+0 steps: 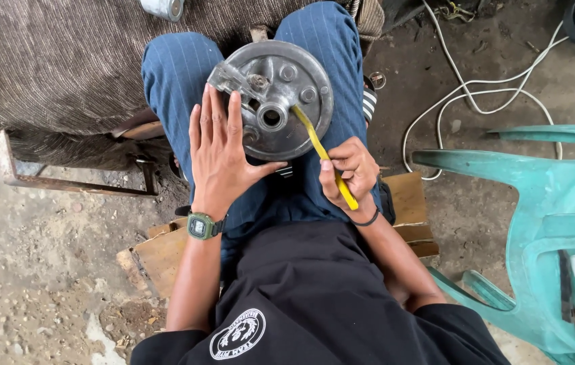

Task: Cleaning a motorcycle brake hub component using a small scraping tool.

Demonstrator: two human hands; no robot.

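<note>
Both hands on the part. Left hand (220,157) lies flat, fingers spread and straight, palm pressed against the lower-left edge of a round grey metal brake plate (275,98), thumb hooked under its bottom rim. Not gripping, just bracing. Right hand (348,171) is curled tight around a yellow-handled tool (323,155), fist closed on the handle; the handle runs up and left from the fist, its upper end sits right at the plate's centre hole (271,117). Can't tell what kind of tip it has, it's hidden at the hub.

Plate rests on the person's lap, across both thighs near the knees, in blue pinstriped trousers (180,74). Face of the plate points up at the camera: centre bore, a few round bosses around it, a small lever arm (228,79) bolted at upper left, sticking over the rim.

Green digital watch (200,226) on the left wrist, thin black band (369,219) on the right wrist. Black shirt (314,297) with a white round print at the hem.

Person sits on a low wooden board (160,253) over a dirt floor. Brown striped cloth (51,61) on a rusty metal frame (37,179) at upper left. Teal plastic chair (544,203) on the right, white cable (476,88) looping across the ground behind it.
</note>
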